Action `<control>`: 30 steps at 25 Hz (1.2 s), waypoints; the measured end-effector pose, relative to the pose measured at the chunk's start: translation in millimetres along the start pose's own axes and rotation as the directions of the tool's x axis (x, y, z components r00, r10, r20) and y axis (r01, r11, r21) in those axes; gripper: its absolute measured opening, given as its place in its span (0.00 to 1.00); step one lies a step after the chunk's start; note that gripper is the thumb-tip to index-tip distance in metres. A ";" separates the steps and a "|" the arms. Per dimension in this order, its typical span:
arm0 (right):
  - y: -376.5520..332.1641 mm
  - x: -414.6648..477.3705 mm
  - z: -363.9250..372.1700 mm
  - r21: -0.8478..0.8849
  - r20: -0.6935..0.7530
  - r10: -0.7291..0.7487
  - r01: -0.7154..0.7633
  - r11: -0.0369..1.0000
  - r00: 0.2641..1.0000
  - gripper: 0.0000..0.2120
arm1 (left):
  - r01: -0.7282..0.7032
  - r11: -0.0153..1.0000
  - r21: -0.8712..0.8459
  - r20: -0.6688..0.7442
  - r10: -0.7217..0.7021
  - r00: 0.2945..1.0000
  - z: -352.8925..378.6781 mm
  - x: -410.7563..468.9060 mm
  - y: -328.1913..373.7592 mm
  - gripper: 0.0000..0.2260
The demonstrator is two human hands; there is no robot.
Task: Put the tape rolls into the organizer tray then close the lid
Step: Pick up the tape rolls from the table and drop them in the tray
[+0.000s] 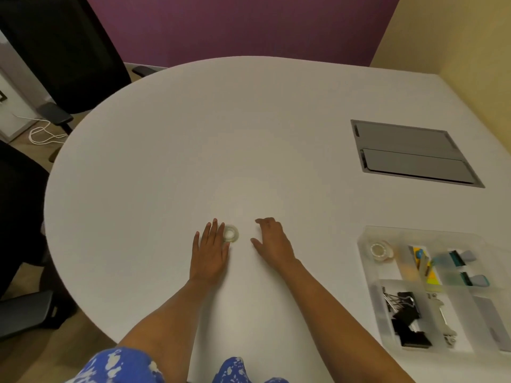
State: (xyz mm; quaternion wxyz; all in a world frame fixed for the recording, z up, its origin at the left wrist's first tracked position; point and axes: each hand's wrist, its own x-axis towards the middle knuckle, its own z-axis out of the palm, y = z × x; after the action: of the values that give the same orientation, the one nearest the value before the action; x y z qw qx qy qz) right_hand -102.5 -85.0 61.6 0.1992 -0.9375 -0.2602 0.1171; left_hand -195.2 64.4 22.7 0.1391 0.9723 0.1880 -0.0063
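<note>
A small clear tape roll (231,233) lies flat on the white table (193,139), between my two hands. My left hand (210,251) rests flat on the table with fingers spread, its index finger touching the roll's left side. My right hand (272,241) hovers just right of the roll, fingers loosely curled and apart, holding nothing. A translucent organizer tray (365,241) stands at the right front. A second tape roll (380,250) sits in its top-left compartment. No lid is visible on the tray.
The tray also holds black binder clips (406,319), coloured sticky notes (424,265) and other small items. A grey cable hatch (412,153) is set into the table at the right. Black chairs (58,51) stand at the left edge.
</note>
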 end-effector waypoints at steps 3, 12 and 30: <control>-26.5 12.9 18.3 -0.028 0.103 -0.022 0.025 0.999 0.994 0.30 | 0.001 0.999 -0.036 0.019 -0.001 1.000 -2.4 4.3 -24.0 0.23; -51.5 27.8 41.0 -0.065 0.114 -0.025 0.032 0.997 0.993 0.29 | -0.019 0.998 -0.063 0.088 0.025 0.996 0.3 11.9 -53.8 0.23; 73.2 -38.3 -79.1 0.289 -0.182 0.355 -0.295 0.911 0.917 0.26 | -0.074 0.994 -0.078 0.159 0.086 0.984 27.3 -15.2 56.2 0.24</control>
State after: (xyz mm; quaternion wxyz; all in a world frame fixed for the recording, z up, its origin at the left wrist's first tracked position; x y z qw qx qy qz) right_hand -76.7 -187.7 104.9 0.3248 -0.9413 -0.0572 0.0719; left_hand -187.5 1.5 12.5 0.1889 0.9697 0.1368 -0.0730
